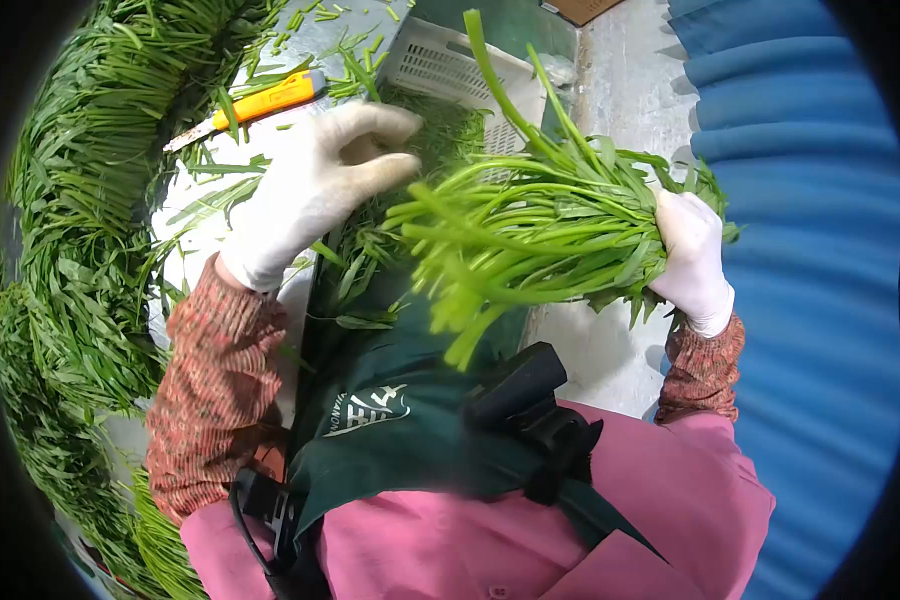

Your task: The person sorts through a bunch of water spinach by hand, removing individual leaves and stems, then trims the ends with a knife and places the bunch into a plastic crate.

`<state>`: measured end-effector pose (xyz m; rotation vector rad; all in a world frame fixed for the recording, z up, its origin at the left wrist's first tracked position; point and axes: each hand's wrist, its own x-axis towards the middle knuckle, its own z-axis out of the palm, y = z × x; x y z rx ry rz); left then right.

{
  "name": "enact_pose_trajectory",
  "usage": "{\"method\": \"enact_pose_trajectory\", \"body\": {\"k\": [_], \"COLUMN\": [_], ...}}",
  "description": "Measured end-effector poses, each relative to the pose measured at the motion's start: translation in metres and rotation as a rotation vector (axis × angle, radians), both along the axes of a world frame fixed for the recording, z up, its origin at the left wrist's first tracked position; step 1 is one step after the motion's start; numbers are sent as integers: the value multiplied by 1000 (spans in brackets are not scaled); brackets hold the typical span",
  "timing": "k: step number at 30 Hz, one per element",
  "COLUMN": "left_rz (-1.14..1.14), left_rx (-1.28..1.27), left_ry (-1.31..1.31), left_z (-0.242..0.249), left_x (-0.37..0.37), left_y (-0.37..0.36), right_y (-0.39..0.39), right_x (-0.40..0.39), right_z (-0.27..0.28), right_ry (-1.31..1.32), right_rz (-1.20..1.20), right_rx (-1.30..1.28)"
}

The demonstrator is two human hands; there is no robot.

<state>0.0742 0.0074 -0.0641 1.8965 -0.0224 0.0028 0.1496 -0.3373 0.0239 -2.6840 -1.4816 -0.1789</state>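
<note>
- Heap of leafy greens (90,180), 9 to 11 o'clock: largest mass. Outer edge cut off by the view's dark rim; depth not determinable. A knock could slide stems across the desk (370,22).
- Perforated white crate (450,60), 12 o'clock: lower part hidden behind greens; contents not clearly made out.
- Bunch of leafy greens (570,220), toward 2 o'clock: raised clear of the desk, stem ends facing 9 o'clock, blurred, splayed and uneven. Two stems stand out toward 11 o'clock; being loosely gathered, such strays could drop.
- Left grip (315,165), between 10 and 11 o'clock: half open, thumb apart from curved fingers, nothing held.
- Right grip (692,250), between 2 and 3 o'clock: closed around the bunch's leafy end; fingertips hidden. Slack could release stems; excess pressure could bruise leaves.
- Utility knife (275,98), beyond the left grip: bare blade toward 8 o'clock, partly lost among cuttings. A careless sweep could meet the edge.
- Cut stem pieces (325,14), 11 o'clock: scattered, too small to count.
</note>
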Motion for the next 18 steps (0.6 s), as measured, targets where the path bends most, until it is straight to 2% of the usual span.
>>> {"method": "enact_pose_trajectory", "body": {"k": [1, 3, 4, 6, 9, 10, 13, 15, 16, 18], "left_rz": [-57, -237, -219, -231, -93, -20, 123, 178, 261, 139], "left_rx": [-41, -483, -620, -610, -394, -380, -639, -678, -489, -353], "left_ry": [70, 185, 119, 118, 277, 227, 116, 24, 106, 141], "left_z": [18, 16, 11, 18, 31, 34, 18, 11, 9, 2], "left_x": [2, 7, 8, 6, -1, -7, -11, -9, -10, -6], "left_y": [-5, -13, -28, -37, -20, -14, 31, 44, 45, 38], "right_y": [5, 14, 20, 28, 25, 24, 20, 20, 21, 24], "right_x": [0, -1, -5, -8, -4, -4, -2, -1, -1, 0], "right_z": [1, 1, 1, 3, 1, 2, -1, -2, -3, -3], "right_ry": [11, 28, -10, -29, -100, -118, -140, -146, -151, -155], "right_rz": [20, 52, 57, 77, 112, 110, 115, 128, 137, 168], "right_rx": [-8, -22, -18, -54, -89, -106, -94, -83, -89, -81]}}
